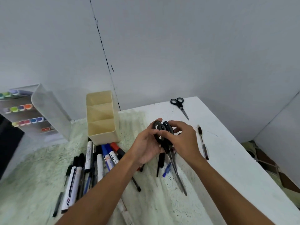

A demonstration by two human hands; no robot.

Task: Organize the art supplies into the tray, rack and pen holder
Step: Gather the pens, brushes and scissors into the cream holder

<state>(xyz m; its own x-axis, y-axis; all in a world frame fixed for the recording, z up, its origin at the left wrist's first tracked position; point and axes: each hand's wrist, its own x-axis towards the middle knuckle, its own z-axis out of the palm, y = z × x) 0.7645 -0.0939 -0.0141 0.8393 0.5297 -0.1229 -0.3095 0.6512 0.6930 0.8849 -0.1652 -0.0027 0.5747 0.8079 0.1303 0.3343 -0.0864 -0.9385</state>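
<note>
Mid-table, we've got the big scissors (168, 143) lifted in both hands: left hand (148, 146) cups the black handles w/ fingers curled round a loop, right hand (183, 138) pinches the other loop from the right. Blades point toward us, closed, tips low over the mat (32, 168). Stiff steel, some weight, pointy, so we judge the handles are the safe hold; blades go down into the holder (101, 116), just left & far. Markers (90, 161) lie loose near-left. Small scissors (179, 106) sit far right, a pen (203, 142) right of our hands. Rack (40, 111) stands far left w/ colored markers.
</note>
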